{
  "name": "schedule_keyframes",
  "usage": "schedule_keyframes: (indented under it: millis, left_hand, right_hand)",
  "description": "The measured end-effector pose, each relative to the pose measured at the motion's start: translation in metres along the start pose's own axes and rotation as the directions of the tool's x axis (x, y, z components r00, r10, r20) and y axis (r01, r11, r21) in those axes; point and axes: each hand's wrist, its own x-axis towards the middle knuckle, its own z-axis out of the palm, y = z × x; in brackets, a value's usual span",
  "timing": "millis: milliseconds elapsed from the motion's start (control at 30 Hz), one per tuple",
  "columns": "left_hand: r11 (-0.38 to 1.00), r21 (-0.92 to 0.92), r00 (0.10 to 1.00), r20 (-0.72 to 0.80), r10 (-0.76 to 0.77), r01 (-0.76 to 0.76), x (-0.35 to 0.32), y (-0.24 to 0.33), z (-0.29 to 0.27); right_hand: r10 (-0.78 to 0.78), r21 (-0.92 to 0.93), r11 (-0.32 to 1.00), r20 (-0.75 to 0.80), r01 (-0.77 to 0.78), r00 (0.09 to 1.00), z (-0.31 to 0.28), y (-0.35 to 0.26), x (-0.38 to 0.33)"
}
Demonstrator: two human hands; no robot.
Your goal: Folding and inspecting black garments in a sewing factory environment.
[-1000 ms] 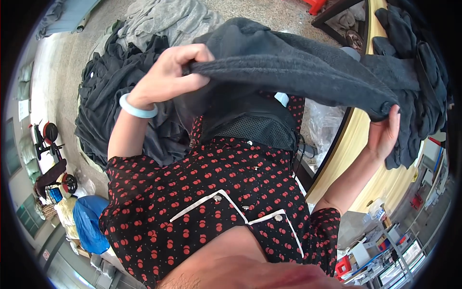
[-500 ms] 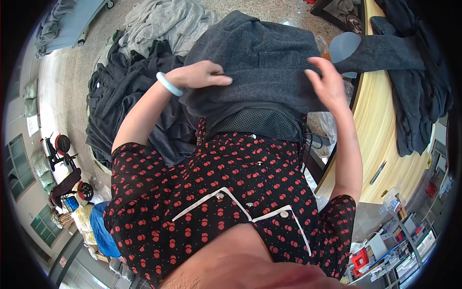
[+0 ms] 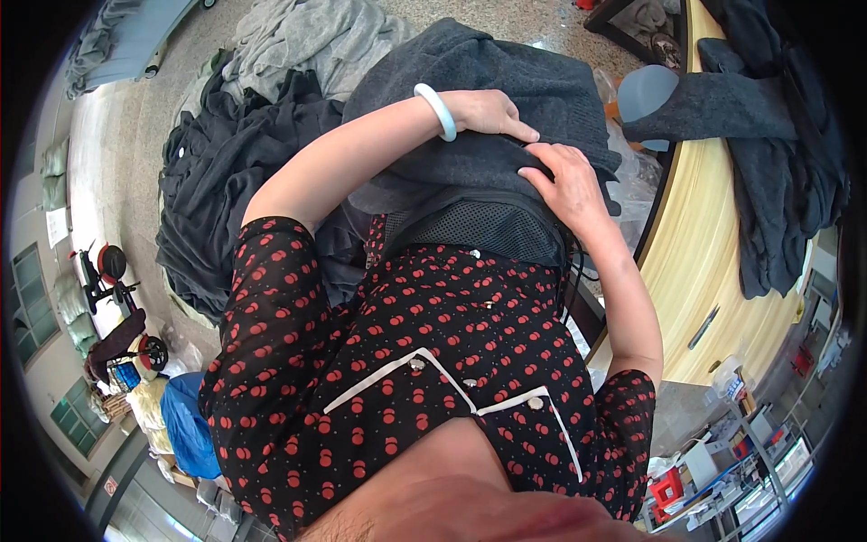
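Dark grey garment (image 3: 442, 77), upper centre of the frame.
Left hand (image 3: 485, 113) and right hand (image 3: 569, 183) rest on it, neither grip's closure discernible; apparently soft and light, it probably handles best by the ribbed edge (image 3: 589, 126).

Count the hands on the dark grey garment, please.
2: the left hand, with a pale bangle at its wrist, and the right hand, their fingertips close together on the garment. No other hand shows.
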Motion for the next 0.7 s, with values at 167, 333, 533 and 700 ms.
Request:
schedule_keyframes:
  millis: [167,333,533,700]
  left_hand:
    - [0.989,0.114,0.995,0.049,0.084,-0.089,-0.007,0.003,0.004]
    - [0.985,0.132,0.988,-0.087,0.126,-0.114,-0.012,0.005,0.012]
    - [0.962,-0.264,0.983,-0.184,0.019,-0.068,-0.017,0.005,0.021]
    - [0.937,-0.333,0.983,-0.178,0.047,-0.105,-0.016,0.001,0.023]
  right_hand:
    - [0.019,-0.073,0.997,0.037,-0.016,0.999,0.007,-0.001,-0.002]
    - [0.016,-0.051,0.998,-0.08,-0.02,0.997,0.01,-0.002,-0.002]
    - [0.027,0.014,1.0,-0.135,-0.025,0.99,0.004,-0.006,0.011]
    - [0.097,-0.006,0.995,-0.142,-0.098,0.985,0.005,-0.007,0.01]
